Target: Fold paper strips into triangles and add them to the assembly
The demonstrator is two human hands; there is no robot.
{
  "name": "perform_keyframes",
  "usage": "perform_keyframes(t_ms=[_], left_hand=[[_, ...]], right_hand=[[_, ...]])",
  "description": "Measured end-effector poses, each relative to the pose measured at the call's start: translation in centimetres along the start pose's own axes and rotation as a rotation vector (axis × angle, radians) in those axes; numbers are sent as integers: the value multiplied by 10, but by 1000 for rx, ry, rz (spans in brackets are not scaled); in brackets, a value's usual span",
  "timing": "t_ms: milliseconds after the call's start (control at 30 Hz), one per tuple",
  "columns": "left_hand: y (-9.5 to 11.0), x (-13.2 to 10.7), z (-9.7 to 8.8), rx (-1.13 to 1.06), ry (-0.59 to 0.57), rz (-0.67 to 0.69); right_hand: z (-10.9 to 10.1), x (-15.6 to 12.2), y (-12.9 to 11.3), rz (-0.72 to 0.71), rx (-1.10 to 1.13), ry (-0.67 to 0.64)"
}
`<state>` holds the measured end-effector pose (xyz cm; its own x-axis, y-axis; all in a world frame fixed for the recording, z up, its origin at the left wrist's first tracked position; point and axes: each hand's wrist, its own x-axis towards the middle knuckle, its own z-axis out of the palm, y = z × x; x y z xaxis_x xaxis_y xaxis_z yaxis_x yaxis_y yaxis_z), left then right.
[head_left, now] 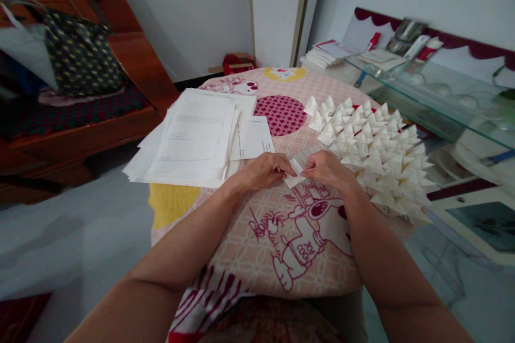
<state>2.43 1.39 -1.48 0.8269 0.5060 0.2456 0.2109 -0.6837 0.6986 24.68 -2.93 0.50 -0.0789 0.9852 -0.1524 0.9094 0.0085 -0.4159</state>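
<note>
A small piece of folded white paper [295, 176] is pinched between my two hands over the middle of the table. My left hand [267, 170] grips its left side with fingers closed, and my right hand [322, 166] pinches its right edge. Just behind my right hand lies another flat, pale paper strip [308, 154], partly covered. To the right stand many folded white paper pieces [372, 142] with pointed tips, set in close rows. On the left lies a loose stack of printed white sheets [193, 136], with a smaller printed sheet [255, 138] beside it.
The round table has a pink cartoon-print cloth [249, 257]. A glass shelf [438, 104] with cups and booklets stands at the right, above a white-framed panel [475, 220]. A wooden bench [80, 134] holding a patterned bag [80, 53] is at the left.
</note>
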Motion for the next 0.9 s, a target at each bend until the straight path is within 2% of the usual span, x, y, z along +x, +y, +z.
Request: perform_keyframes(t_ms=[133,333,600,733,900], left_hand=[[0,-2,-1,89,-49,33],[2,-1,0,164,-94,7],[5,1,-1,144,-105,-45],[4,1,-2,123,-108,-13],[4,2,0,155,-66,-28]], right_hand=[[-1,-4,-11,-114,-2,41],[4,-6,-10,-321,124,-96],[2,-9,-13,-354,-79,-67],[-3,-10,-14,-384,-87,-102],[-9,-12,-17,-336,-64,-97]])
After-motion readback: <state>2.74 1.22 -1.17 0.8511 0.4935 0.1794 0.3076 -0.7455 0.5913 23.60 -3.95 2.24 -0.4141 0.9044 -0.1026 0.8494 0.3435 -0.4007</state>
